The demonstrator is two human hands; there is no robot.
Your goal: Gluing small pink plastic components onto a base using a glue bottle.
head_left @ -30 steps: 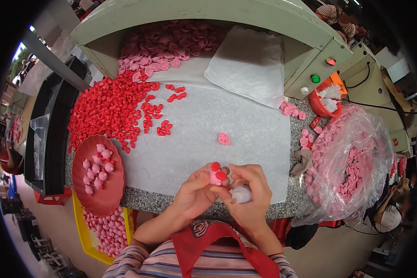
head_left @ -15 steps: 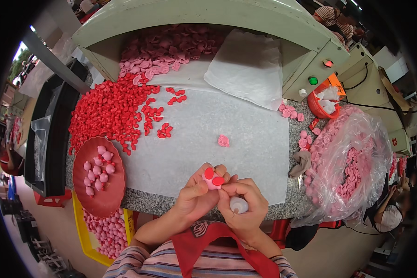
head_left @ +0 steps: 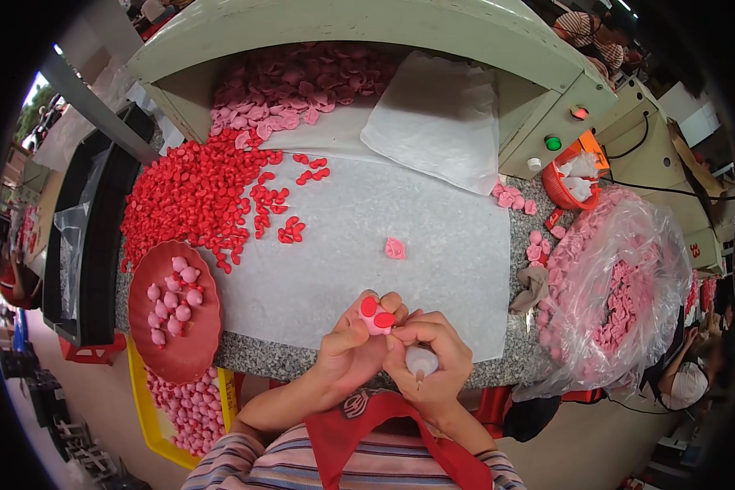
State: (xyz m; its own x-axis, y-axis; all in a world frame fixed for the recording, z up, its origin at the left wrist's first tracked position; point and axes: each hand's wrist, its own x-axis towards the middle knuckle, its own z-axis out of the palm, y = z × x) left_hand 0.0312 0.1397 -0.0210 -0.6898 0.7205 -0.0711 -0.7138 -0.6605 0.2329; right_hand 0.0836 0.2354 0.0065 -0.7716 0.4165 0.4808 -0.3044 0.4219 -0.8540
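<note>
My left hand (head_left: pixel 341 353) pinches a small pink figure (head_left: pixel 371 323) with two red oval feet turned upward. My right hand (head_left: pixel 439 347) is wrapped round a small translucent squeeze bottle (head_left: pixel 420 361), whose thin needle tip points down toward me. Its thumb and forefinger meet at the figure's right side, and what they grip there is hidden. Ahead of both hands, a single folded pink piece (head_left: pixel 395 248) lies on the white sheet (head_left: pixel 335 220). To the left spreads a heap of red paired-oval pieces (head_left: pixel 184 196) like those on the figure.
A red scalloped dish (head_left: pixel 184 347) holds pink figures at left, above a yellow crate (head_left: pixel 149 408). Black trays (head_left: pixel 98 245) stand farther left. Pink pieces (head_left: pixel 302 82) lie under the pale green housing (head_left: pixel 343 24). At right are an orange basket (head_left: pixel 557 189) and a plastic bag (head_left: pixel 653 245) of pink pieces.
The squeeze bottle has tilted slightly in my right hand, its needle tip shifting a little to the right and down. The figure stays in my left hand, almost unmoved.
</note>
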